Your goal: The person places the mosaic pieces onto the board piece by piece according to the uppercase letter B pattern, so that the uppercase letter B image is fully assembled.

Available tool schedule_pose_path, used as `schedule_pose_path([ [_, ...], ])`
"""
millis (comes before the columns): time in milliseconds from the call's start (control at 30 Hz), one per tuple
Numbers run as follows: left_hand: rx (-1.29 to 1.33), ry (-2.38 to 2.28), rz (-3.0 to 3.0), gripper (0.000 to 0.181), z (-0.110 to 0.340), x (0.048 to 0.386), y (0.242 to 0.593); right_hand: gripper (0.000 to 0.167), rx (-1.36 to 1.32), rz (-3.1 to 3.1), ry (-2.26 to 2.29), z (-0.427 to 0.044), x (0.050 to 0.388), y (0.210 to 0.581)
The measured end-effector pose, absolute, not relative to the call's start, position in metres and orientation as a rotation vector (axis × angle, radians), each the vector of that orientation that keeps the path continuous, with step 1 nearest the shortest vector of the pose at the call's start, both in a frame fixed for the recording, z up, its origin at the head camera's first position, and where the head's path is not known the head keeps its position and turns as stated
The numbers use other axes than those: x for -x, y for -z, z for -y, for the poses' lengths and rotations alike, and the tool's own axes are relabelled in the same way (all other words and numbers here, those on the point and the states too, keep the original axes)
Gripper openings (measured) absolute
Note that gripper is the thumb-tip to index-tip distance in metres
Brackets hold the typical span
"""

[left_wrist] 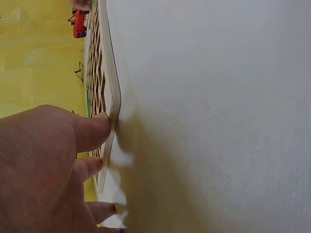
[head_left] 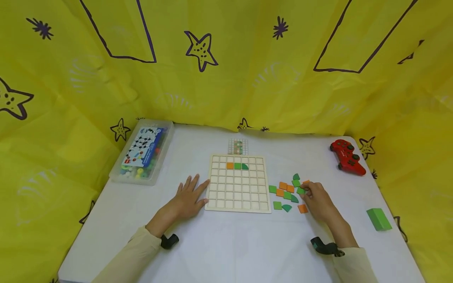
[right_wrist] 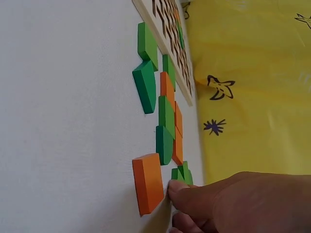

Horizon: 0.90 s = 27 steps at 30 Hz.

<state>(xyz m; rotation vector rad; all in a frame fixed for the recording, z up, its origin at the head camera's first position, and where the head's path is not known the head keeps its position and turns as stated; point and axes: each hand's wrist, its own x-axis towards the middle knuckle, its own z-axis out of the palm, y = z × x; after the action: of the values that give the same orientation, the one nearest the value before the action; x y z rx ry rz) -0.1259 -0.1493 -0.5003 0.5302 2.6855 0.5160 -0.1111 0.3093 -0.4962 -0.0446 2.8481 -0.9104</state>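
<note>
Green tile (head_left: 300, 191), three o'clock from grid board (head_left: 238, 188), pinched between fingers of right hand (head_left: 318, 201), probably best lifted straight up; left hand (head_left: 187, 201), fingers spread, touches the board's nine-o'clock edge.

"Where does the square wooden grid board (head_left: 238, 188) lie?"

"Midway across the white table (head_left: 233, 251), left of the loose flat orange and green tiles (head_left: 290, 188). Three more sit in its second row from the back."

"Behind it?"

"The small gridded card (head_left: 238, 146). The clear rectangular plastic box (head_left: 132, 181) lies back left; the red plastic controller (head_left: 348, 157), back right; the green rectangular block (head_left: 379, 219), before that."
</note>
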Motion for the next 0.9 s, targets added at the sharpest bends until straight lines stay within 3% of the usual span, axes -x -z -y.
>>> schedule_pose_path([
  [467,-0.526,-0.538,-2.685,0.065,0.150,0.124,0.498,0.033,0.092,-2.841,0.915,-0.283,0.158,0.493],
  [900,-0.524,-0.520,-2.682,0.066,0.150,0.127,0.502,0.035,0.257,-2.728,1.044,-0.197,0.190,0.485],
])
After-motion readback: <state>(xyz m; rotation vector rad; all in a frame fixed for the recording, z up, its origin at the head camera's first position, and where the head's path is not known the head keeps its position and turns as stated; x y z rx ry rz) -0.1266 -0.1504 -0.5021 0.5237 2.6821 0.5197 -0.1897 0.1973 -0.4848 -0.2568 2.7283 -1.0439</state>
